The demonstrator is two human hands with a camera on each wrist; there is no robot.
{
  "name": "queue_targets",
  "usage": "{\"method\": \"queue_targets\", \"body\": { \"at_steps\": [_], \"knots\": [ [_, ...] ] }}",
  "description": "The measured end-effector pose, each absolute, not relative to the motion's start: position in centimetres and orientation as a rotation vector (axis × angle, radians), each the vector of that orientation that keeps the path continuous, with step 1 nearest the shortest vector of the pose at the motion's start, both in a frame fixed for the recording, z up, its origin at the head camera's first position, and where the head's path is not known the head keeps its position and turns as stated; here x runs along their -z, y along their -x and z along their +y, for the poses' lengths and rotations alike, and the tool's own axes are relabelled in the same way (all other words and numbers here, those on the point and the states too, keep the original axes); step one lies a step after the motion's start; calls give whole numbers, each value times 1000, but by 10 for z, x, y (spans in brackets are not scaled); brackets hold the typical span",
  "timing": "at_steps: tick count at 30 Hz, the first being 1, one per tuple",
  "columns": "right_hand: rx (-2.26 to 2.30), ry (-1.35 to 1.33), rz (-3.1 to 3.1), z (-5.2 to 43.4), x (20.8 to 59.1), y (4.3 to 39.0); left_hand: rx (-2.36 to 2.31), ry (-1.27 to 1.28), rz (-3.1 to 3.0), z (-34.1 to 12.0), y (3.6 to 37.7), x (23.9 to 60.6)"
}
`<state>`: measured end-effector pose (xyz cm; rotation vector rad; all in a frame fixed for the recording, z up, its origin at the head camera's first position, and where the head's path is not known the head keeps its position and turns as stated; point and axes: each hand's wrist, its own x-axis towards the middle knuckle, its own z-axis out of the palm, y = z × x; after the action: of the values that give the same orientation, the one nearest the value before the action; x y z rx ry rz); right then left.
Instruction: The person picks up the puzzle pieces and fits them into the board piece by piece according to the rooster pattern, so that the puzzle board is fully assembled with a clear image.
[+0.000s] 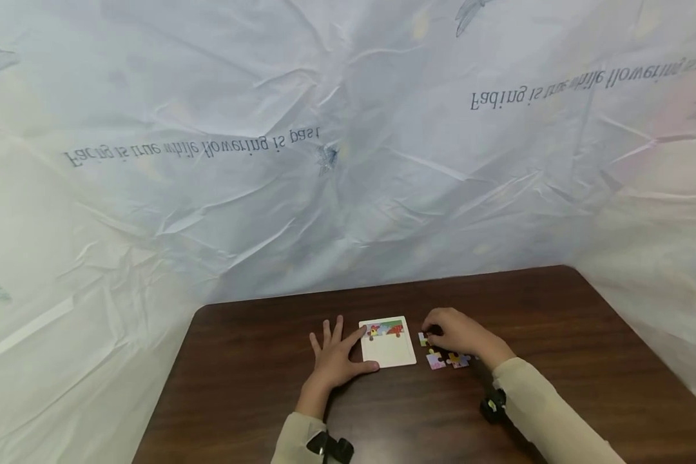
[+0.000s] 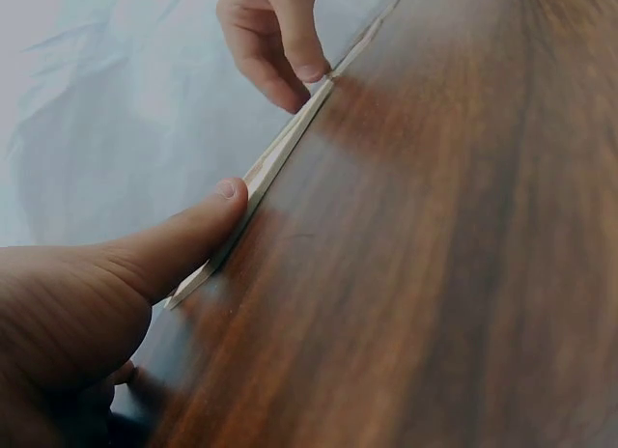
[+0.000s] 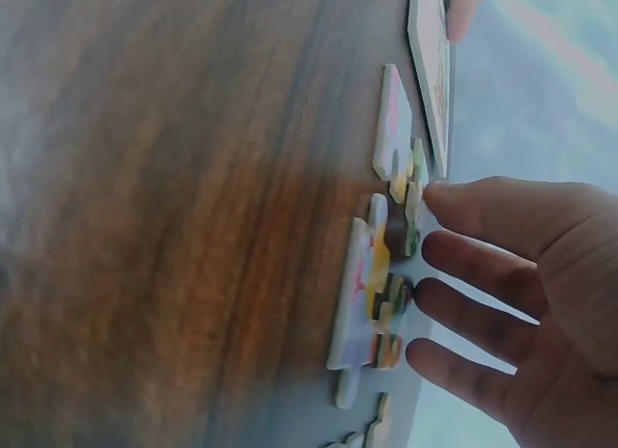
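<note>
A dark wooden table (image 1: 557, 335) stands before a crumpled pale sheet. The left hand (image 1: 334, 356) lies flat, fingers spread, thumb against the white puzzle board (image 1: 390, 351). The right hand (image 1: 459, 333), fingers fairly straight, touches loose puzzle pieces (image 1: 448, 359) just beside the board.

The left hand (image 1: 335, 356) lies flat, fingers spread and thumb stretched sideways. The right hand (image 1: 458, 334) arches forward, fingers bent down, apparently touching rather than gripping.

- Table (image 1: 557, 361): dark brown wood grain.
- Board (image 1: 390, 351): white, with a red and green strip along the top.
- Pieces (image 1: 448, 359): pink, yellow, purple.
- Sleeves (image 1: 542, 412): beige.
- Sheet (image 1: 348, 142): white, grey lettering.
</note>
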<state>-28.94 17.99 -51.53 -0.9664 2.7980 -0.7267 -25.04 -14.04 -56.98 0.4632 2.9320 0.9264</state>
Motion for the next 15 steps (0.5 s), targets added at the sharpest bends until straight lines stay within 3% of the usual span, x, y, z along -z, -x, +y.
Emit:
{"method": "queue_targets", "body": {
  "at_steps": [15],
  "knots": [
    [638, 1106, 2749, 179, 505, 265, -931, -440, 2908, -137, 226, 565]
  ]
}}
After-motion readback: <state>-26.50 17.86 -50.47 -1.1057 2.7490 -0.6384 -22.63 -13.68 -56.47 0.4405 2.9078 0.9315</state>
